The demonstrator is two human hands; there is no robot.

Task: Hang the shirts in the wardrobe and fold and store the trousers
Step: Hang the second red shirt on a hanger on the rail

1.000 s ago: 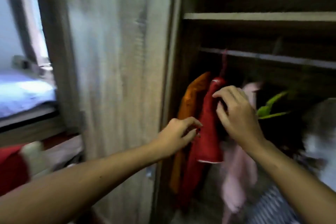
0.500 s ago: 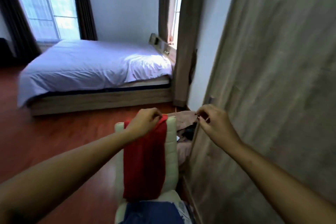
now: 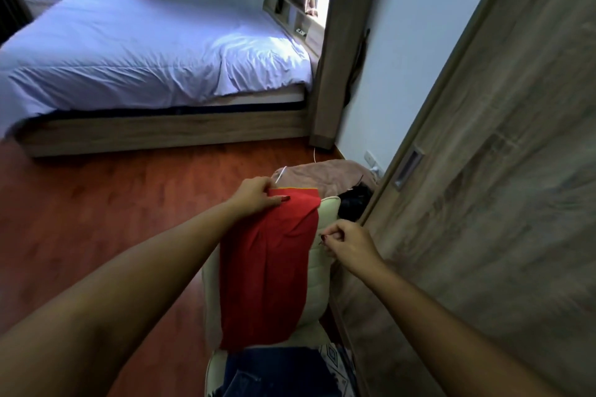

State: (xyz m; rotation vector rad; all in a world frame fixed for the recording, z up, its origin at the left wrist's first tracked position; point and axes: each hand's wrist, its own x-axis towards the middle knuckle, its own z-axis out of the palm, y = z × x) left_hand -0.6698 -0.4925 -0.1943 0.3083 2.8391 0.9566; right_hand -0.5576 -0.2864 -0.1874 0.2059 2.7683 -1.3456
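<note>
Far off at the left, a bed point(image 3: 145, 51) with a pale lilac cover stands on a wooden base, set on the reddish wood floor point(image 3: 96, 209). Nearer, the left hand point(image 3: 256, 195) reaches in from the near left and has its fingers pinched closed on the top left edge of a red garment point(image 3: 267, 267), thumb pressed over the cloth. That red garment hangs draped over the back of a cream padded chair point(image 3: 317, 271), falling down the near face of the backrest. Below it, on the chair's seat at the near edge, lies dark blue denim point(image 3: 274, 374) with a bit of patterned cloth point(image 3: 332, 358) just beside it. Beyond the chair, a brownish-pink fabric point(image 3: 322, 176) is heaped, and a black item point(image 3: 353, 203) sits just right of the chair's top. The right hand point(image 3: 346, 240) hovers just right of the red garment, fingers curled almost closed with thumb against fingertips; whether it pinches anything cannot be told. At the right, the wardrobe door point(image 3: 500, 203) of grey-brown wood grain fills the frame, with a recessed metal handle point(image 3: 408, 171).
</note>
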